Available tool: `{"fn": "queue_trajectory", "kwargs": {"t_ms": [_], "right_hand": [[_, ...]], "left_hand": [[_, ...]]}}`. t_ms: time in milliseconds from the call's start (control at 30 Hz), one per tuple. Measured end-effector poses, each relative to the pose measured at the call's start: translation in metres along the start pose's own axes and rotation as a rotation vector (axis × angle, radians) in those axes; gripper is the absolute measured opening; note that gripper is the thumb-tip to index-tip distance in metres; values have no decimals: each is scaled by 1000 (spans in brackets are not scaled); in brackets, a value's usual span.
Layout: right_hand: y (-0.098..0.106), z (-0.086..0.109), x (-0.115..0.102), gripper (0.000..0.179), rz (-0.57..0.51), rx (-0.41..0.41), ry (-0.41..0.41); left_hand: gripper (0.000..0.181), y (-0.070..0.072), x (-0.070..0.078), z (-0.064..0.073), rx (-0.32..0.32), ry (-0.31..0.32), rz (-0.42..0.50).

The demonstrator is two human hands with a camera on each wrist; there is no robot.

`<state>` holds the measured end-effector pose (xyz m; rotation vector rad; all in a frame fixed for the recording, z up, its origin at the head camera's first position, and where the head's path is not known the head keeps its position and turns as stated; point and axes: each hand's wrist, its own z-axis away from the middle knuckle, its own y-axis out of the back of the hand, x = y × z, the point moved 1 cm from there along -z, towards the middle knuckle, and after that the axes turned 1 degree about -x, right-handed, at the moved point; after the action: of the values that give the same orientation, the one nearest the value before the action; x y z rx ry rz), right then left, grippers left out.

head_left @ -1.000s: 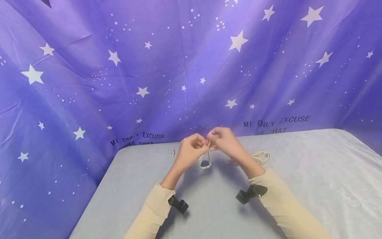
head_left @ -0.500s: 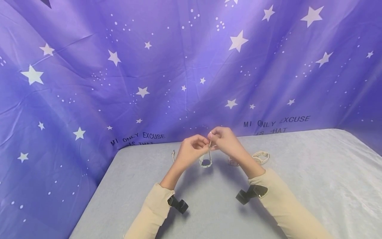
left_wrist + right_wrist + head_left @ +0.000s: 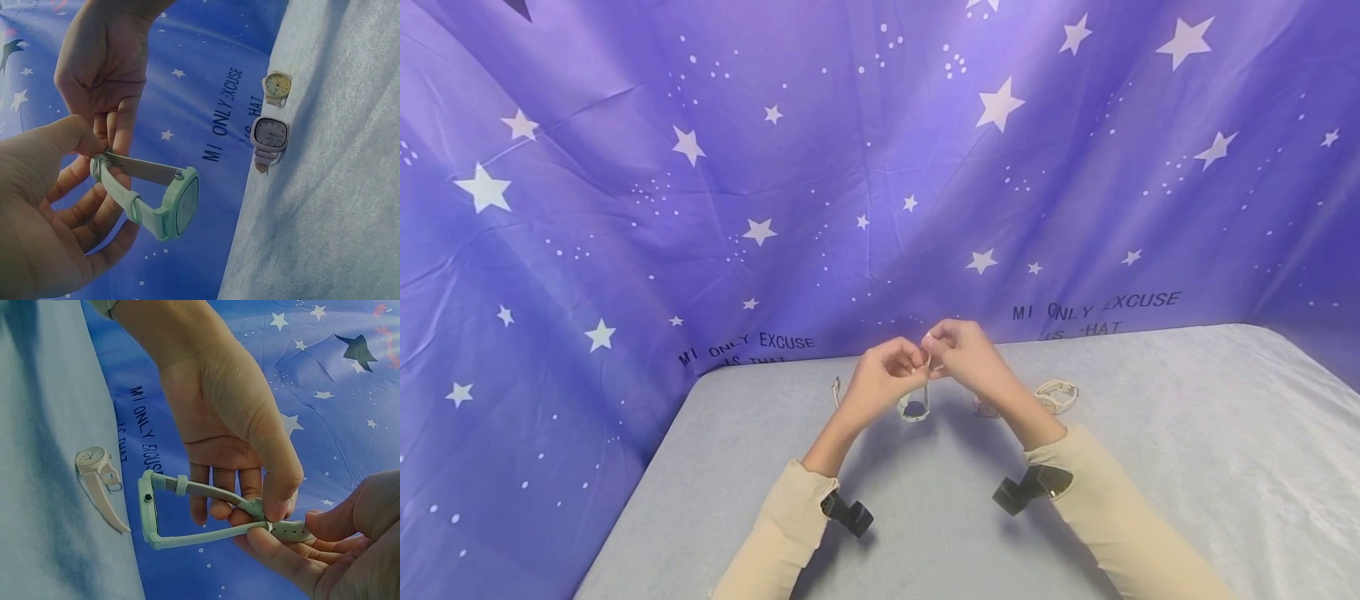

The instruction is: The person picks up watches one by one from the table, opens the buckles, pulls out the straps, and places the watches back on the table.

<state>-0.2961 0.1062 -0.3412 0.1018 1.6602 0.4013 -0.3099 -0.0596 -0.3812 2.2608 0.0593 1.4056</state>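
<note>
A mint-green wristwatch (image 3: 914, 417) hangs above the table between both hands, its case lowest and its two straps brought together into a loop. At the buckle end, my left hand (image 3: 880, 379) pinches the straps between thumb and fingers. My right hand (image 3: 972, 360) pinches the pale strap end (image 3: 291, 531), whose holes show in the right wrist view. That strap end lies across the buckle; fingertips partly cover it, so I cannot tell whether the pin sits in a hole. The left wrist view shows the squarish watch case (image 3: 183, 203) side-on.
On the grey cloth-covered table (image 3: 925, 533), a pink square watch (image 3: 270, 133) and a cream round watch (image 3: 277, 86) lie to the right. Another pale round watch (image 3: 92, 459) rests on the left. A purple star-printed curtain (image 3: 820, 167) stands behind the table.
The hanging watch case swings slightly right, then back left. The left fingers shift a little closer around the strap joint; the right hand stays almost still.
</note>
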Motion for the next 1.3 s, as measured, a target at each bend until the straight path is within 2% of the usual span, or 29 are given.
{"fn": "queue_trajectory", "kwargs": {"t_ms": [233, 467, 567, 967, 1300], "right_hand": [[2, -1, 1, 23, 1, 6, 6], [4, -3, 1, 23, 0, 16, -1], [4, -3, 1, 23, 0, 22, 0], [4, -2, 1, 25, -29, -8, 57], [4, -3, 3, 43, 68, -55, 98]], "left_hand": [[5, 1, 0, -1, 22, 46, 78], [16, 2, -3, -2, 54, 158, 172], [21, 2, -3, -2, 64, 186, 197], [22, 4, -3, -3, 107, 226, 245], [22, 6, -2, -4, 151, 232, 333]]}}
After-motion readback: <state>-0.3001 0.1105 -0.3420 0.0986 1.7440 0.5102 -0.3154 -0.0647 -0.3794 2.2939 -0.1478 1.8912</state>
